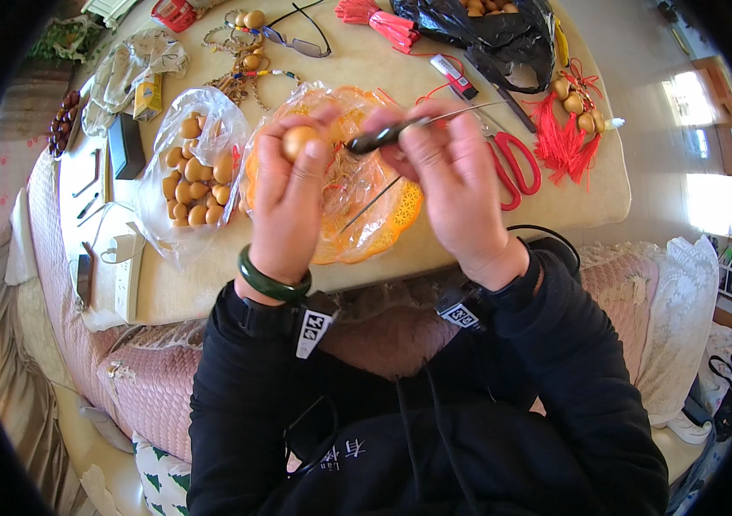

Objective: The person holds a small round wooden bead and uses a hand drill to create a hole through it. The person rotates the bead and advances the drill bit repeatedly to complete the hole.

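My left hand (290, 181), a green bangle at its wrist, is closed round a small tan gourd (300, 143) whose rounded end shows between thumb and fingers. Facing it, my right hand (447, 163) grips a black-handled awl (383, 138); its thin metal shaft points away to the right. A second thin dark rod (370, 205) slants below the right fingers; whether they hold it, I cannot tell. Both hands are above an orange openwork basket (409, 211) lined with clear plastic, with some red string in it.
Several similar gourds fill a clear bag (196, 185) on the left. Red-handled scissors (516, 172), red tassels (568, 138) with gourds and a black plastic bag (512, 43) lie to the right. Sunglasses (301, 41) rest at the back; a white power strip (128, 275) is near left.
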Demonstrator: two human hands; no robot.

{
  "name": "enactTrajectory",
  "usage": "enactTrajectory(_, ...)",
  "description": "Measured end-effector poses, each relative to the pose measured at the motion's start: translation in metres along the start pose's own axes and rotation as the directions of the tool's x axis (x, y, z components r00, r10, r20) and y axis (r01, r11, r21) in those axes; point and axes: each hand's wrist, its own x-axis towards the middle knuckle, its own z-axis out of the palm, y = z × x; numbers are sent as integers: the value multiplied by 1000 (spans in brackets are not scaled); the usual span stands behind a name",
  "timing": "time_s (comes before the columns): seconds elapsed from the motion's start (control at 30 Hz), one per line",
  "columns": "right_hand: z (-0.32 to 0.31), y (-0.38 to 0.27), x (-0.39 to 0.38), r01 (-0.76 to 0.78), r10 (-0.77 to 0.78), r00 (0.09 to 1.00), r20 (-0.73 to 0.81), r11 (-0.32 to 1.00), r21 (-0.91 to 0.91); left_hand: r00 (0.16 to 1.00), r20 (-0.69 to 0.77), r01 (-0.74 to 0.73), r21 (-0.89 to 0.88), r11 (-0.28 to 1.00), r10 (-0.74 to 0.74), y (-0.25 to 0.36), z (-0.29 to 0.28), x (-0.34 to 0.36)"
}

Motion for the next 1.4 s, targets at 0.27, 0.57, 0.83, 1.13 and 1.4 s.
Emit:
enactTrajectory(0.27, -2, -13, -1, -134, 148, 983, 107, 983, -123, 967, 56, 242, -525, 816, -250, 5, -12, 7)
enactTrajectory(0.57, 6, -20, -18, 183, 45, 936, 350, 786, -591, 953, 87, 254, -756, 604, -292, 7, -33, 15)
enactTrajectory(0.83, 6, -20, -17, 145, 102, 934, 342, 767, -625, 957, 120, 260, -760, 595, -265, 4, -33, 12)
enactTrajectory(1.13, 7, -20, -17, 182, 49, 940, 339, 766, -617, 963, 123, 254, -720, 645, -241, 4, -27, 9)
enactTrajectory(1.4, 6, -21, -18, 169, 109, 934, 340, 705, -689, 968, -17, 179, -652, 737, -250, 4, -14, 4)
